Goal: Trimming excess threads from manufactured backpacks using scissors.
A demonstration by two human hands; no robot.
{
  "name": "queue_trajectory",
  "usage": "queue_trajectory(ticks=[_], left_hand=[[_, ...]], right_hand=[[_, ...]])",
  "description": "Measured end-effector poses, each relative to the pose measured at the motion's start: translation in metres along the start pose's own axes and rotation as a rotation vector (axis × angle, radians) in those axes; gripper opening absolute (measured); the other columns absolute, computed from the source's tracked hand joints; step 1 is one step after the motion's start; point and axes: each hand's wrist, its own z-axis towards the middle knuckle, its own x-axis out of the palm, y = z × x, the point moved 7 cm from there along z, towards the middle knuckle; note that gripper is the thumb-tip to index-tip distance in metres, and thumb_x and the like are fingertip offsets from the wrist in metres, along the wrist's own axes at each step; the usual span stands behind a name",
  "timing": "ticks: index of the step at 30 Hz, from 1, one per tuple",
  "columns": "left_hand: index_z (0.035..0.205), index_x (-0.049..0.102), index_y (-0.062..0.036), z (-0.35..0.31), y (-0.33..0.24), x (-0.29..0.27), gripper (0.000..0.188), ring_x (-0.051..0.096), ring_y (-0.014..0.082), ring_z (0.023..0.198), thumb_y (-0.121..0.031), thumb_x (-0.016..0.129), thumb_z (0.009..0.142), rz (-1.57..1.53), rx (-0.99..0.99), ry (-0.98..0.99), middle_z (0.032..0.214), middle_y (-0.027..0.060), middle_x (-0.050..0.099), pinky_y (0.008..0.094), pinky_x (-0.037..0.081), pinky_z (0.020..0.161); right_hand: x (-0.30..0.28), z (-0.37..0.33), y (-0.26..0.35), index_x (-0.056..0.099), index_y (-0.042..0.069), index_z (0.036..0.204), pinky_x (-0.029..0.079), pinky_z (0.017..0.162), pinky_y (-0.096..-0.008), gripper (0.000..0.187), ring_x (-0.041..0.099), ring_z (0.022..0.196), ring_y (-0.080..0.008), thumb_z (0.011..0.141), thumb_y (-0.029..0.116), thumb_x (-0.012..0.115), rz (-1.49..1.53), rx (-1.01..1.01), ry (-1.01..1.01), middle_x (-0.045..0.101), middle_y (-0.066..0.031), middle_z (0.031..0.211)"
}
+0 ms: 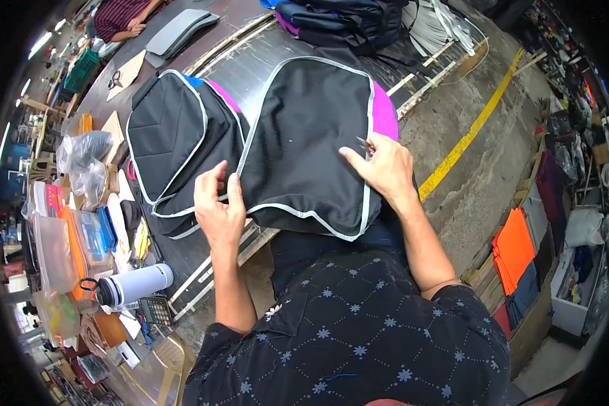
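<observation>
A black backpack piece [304, 128] with light grey edge binding lies over the table's near edge, and a magenta panel [386, 115] shows along its right side. My right hand [386, 166] is above that right edge, closed around a small tool whose pointed metal tips [363, 143] stick out past the fingers; it looks like thread snips, mostly hidden in the palm. At the left edge of the piece is my left hand [220, 210], thumb and fingers apart with nothing between them. Beside it lies a second black backpack [169, 128] with the same grey binding.
Farther back sit stacked dark backpacks [338, 24] and grey panels [179, 34]. On the left are scissors [115, 80], plastic bins [53, 247], a white bottle [139, 283] and a calculator [157, 311]. Orange sheets [513, 250] lie at right. Another person's hand [135, 28] rests at the far table.
</observation>
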Motion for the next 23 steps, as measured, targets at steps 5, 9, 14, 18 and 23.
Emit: queue_trajectory(ticks=[5,9,14,18,23], left_hand=[[0.127,0.076,-0.0006,-0.013,0.028,0.027,0.036,0.070,0.0257,0.084,-0.026,0.075,0.102,-0.011,-0.121,0.266,0.103,0.0132,0.072,0.0370,0.055,0.078],[0.119,0.076,0.0061,-0.019,0.033,0.042,0.024,0.070,0.0165,0.089,-0.014,0.070,0.106,-0.120,-0.179,0.319,0.095,0.0117,0.075,0.0314,0.054,0.083],[0.115,0.076,0.0057,0.005,-0.017,0.011,0.016,0.073,0.0280,0.086,-0.003,0.071,0.103,-0.222,0.047,-0.028,0.098,0.0169,0.076,0.0351,0.055,0.082],[0.112,0.077,0.0085,0.024,-0.088,-0.056,0.014,0.074,0.0356,0.091,0.003,0.070,0.101,-0.078,0.581,-0.502,0.106,0.0214,0.079,0.0422,0.058,0.084],[0.129,0.072,0.0049,0.023,-0.081,-0.066,0.036,0.076,0.0388,0.102,-0.019,0.074,0.103,-0.040,0.838,-0.794,0.120,0.0221,0.078,0.0466,0.057,0.093]], right_hand=[[0.022,-0.003,-0.030,0.069,0.002,0.100,0.059,0.081,-0.0547,0.029,0.075,0.090,-0.0450,0.093,0.028,0.078,-0.153,0.026,0.027,0.076,-0.0209,0.093],[0.019,-0.003,-0.052,0.068,0.002,0.107,0.059,0.084,-0.0577,0.024,0.075,0.094,-0.0471,0.093,0.021,0.073,-0.183,0.080,0.009,0.077,-0.0233,0.097],[-0.011,0.011,-0.035,0.060,0.002,0.099,0.053,0.068,-0.0416,0.012,0.070,0.071,-0.0314,0.098,0.006,0.072,0.109,-0.131,-0.258,0.066,-0.0182,0.080],[-0.076,0.015,0.013,0.040,0.010,0.083,0.037,0.060,-0.0288,0.040,0.039,0.068,-0.0104,0.103,-0.008,0.069,0.400,-0.509,-0.686,0.047,-0.0009,0.079],[-0.107,0.039,0.029,0.038,0.012,0.088,0.042,0.070,-0.0243,0.039,0.047,0.076,-0.0100,0.106,-0.005,0.068,0.526,-0.619,-0.882,0.059,-0.0049,0.090]])
